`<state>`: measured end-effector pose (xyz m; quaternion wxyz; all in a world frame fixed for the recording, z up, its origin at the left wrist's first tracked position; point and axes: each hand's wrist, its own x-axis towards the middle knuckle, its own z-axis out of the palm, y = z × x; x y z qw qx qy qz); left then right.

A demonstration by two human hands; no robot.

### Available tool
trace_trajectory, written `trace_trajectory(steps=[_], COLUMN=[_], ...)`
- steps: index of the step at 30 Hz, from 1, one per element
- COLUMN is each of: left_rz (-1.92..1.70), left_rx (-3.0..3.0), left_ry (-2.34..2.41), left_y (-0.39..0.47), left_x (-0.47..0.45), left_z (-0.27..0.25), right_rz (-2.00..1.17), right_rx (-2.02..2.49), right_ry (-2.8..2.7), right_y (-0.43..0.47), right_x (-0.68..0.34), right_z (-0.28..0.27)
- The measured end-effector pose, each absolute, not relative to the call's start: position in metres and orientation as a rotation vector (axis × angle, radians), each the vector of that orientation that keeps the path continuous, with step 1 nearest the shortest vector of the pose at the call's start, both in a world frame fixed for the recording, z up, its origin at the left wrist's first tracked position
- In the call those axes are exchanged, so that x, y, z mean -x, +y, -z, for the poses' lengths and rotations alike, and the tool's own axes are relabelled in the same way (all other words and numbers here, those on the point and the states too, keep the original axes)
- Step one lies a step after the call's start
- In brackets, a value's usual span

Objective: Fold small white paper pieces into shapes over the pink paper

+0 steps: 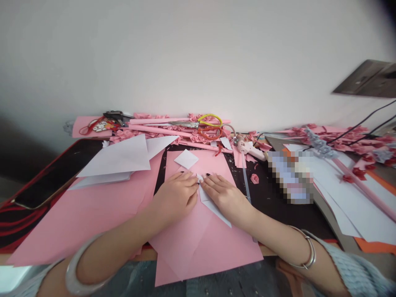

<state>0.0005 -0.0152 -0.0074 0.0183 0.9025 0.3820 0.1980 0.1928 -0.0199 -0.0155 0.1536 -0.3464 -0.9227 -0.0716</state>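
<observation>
A folded piece of white paper [213,206] lies on a pink sheet [182,235], a narrow pointed flap of it running toward the lower right. My right hand [227,198] covers its upper part, with the fingers close together and gripping it. From the other side my left hand [177,194] meets it, fingertips closed on the paper's upper end between the two hands. The thumbs are partly hidden. Just beyond my left fingers sits a small white paper square [186,159], turned cornerwise.
Left are a phone [62,173] and white sheets [120,156] over pink paper [93,218]. Scissors [210,121] rest on pink rolls by the wall. A glue gun [247,148] with a glue stick, a pink rose [254,178] and more sheets [365,206] are right.
</observation>
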Motion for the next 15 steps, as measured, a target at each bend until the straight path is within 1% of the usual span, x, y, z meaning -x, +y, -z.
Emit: trace_trajectory(steps=[8, 15], left_rz=[-0.622, -0.514], left_rx=[-2.772, -2.790], left_ry=[1.196, 1.233], left_y=[-0.0153, -0.0161], left_x=[-0.0010, -0.0001], left_z=[0.0083, 0.0099], right_rz=[0.191, 0.251], right_rx=[0.997, 0.991], right_ry=[-2.639, -2.655], right_y=[-0.0199, -0.0195], right_x=[-0.1928, -0.1923], right_z=[0.0154, 0.0170])
